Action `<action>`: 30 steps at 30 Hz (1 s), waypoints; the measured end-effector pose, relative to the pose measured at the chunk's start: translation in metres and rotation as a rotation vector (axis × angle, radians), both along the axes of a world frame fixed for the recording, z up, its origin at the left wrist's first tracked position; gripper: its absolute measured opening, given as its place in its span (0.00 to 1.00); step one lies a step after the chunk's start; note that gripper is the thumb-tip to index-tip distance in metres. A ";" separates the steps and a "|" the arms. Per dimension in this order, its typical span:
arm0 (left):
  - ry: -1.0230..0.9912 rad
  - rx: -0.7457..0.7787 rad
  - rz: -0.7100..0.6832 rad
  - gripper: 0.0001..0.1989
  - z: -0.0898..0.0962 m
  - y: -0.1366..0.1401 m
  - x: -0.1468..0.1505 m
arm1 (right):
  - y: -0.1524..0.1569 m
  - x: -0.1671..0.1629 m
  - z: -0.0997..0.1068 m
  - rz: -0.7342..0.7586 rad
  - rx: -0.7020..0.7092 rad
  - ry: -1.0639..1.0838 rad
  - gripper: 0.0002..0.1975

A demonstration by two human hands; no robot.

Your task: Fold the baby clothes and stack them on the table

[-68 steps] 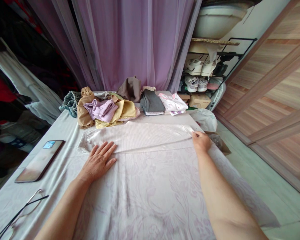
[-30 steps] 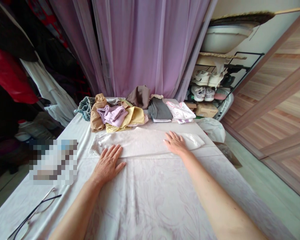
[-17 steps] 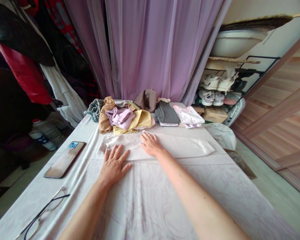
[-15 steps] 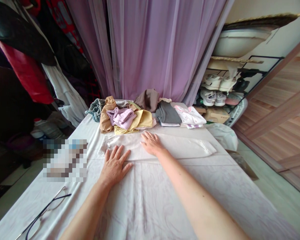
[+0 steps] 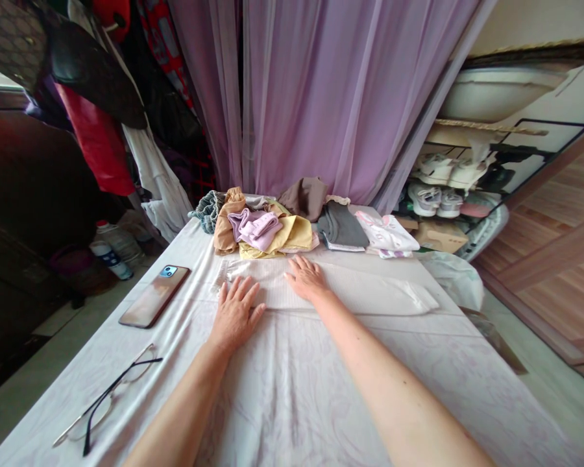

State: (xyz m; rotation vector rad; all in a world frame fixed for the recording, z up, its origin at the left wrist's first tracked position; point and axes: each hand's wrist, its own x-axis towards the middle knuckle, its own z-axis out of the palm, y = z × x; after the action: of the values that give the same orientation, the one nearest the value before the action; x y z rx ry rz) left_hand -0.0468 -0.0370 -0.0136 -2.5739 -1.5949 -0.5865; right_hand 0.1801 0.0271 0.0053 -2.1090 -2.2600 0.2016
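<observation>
Through my feed, the left hand [image 5: 237,312] lies flat with fingers spread on the left end of the pale striped garment [image 5: 370,288], and the right hand [image 5: 306,277] rests palm down on it to the right and slightly farther off; neither grips anything. The garment stretches left to right across the cloth-covered desk [image 5: 282,389], its right end puckered. I judge this to be smoothing: I'd anchor the left hand and stroke the right lightly along the length, easing out that puckering without dragging the cover, which is creased nearby. Just beyond sit a loose clothes heap [image 5: 255,228], a dark grey folded garment [image 5: 342,226] and a white-and-pink one [image 5: 387,231]; a phone [image 5: 154,296] and glasses [image 5: 108,395] lie left.
</observation>
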 end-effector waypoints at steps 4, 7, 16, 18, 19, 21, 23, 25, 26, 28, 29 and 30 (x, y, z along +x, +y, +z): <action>-0.137 0.088 0.265 0.25 0.001 0.009 -0.014 | -0.001 -0.001 -0.003 -0.020 0.011 -0.022 0.31; -0.248 0.006 0.443 0.26 0.002 0.015 -0.023 | 0.004 -0.001 -0.003 -0.028 0.002 -0.035 0.30; -0.332 -0.146 0.603 0.26 0.008 0.022 -0.028 | 0.010 -0.003 -0.003 -0.045 0.026 -0.033 0.29; -0.301 -0.152 0.600 0.24 0.009 0.022 -0.030 | 0.006 -0.004 -0.003 -0.049 0.031 -0.028 0.29; -0.285 -0.152 0.597 0.23 0.009 0.022 -0.030 | 0.003 -0.005 -0.003 -0.050 0.036 -0.024 0.29; -0.270 -0.148 0.589 0.22 0.010 0.022 -0.031 | -0.004 -0.009 -0.003 -0.043 0.057 -0.013 0.30; -0.275 -0.152 0.585 0.22 0.011 0.022 -0.031 | -0.012 -0.014 -0.003 -0.023 0.074 0.000 0.30; -0.289 -0.168 0.582 0.22 0.012 0.022 -0.031 | -0.019 -0.021 -0.003 -0.013 0.046 0.006 0.30; -0.297 -0.176 0.581 0.22 0.013 0.021 -0.031 | -0.021 -0.023 -0.003 -0.014 0.024 0.006 0.30; -0.317 -0.189 0.577 0.22 0.014 0.021 -0.031 | -0.024 -0.028 -0.002 -0.023 -0.010 0.005 0.30; -0.328 -0.194 0.575 0.22 0.015 0.021 -0.031 | -0.026 -0.029 -0.002 -0.025 -0.015 0.008 0.30; -0.338 -0.199 0.573 0.22 0.015 0.021 -0.031 | -0.027 -0.030 -0.001 -0.025 -0.014 0.015 0.30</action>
State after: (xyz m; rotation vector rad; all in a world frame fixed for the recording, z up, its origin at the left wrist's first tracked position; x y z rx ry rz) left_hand -0.0781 -0.0156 0.0013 -2.0316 -2.4741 -0.8608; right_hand 0.1505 0.0003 0.0042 -2.1338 -2.2291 0.2323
